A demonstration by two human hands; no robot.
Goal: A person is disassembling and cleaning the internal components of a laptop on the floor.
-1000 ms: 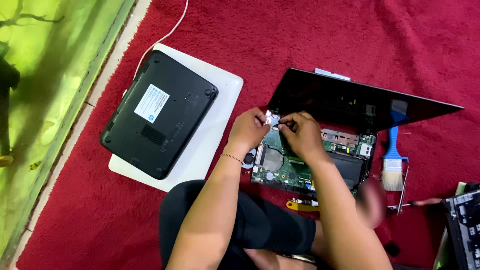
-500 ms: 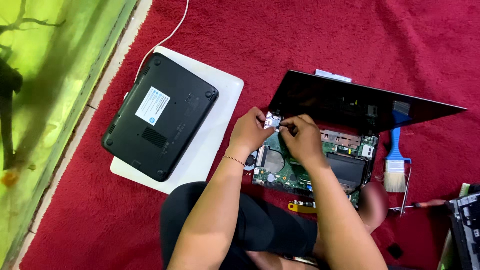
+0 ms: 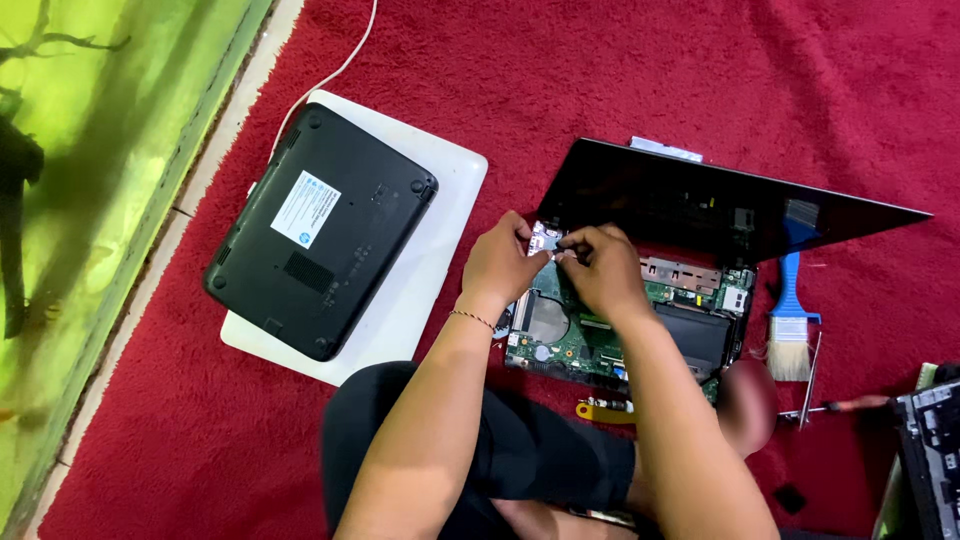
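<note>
Seen from the head camera, a person is sitting on a red carpet (image 3: 620,90), working with two bare hands over one opened laptop (image 3: 640,310) whose green circuit board (image 3: 560,335) is lying exposed in front of the knees. The left hand (image 3: 500,265) and the right hand (image 3: 600,270) are meeting just above the board's far edge, and the fingertips of both are pinching one small pale, silvery part (image 3: 548,243) between them; the grip is narrow and closed on that part, which is sitting at the board's top left corner, just below the laptop's dark raised screen panel (image 3: 700,205). One thin bracelet (image 3: 472,318) is circling the left wrist.

To the left, well apart from the hands, two more laptops are lying stacked: one black laptop (image 3: 320,230), underside up with a white label, is resting on one white laptop (image 3: 440,260). One white cable (image 3: 335,70) is running off toward the top edge. To the right of the opened machine, one blue-handled brush (image 3: 790,320) is lying on the carpet, with one red-handled screwdriver (image 3: 845,405) just below it. One small yellow piece (image 3: 605,408) is lying near the board's near edge. Part of one dark device (image 3: 930,450) is showing at the right border.
</note>
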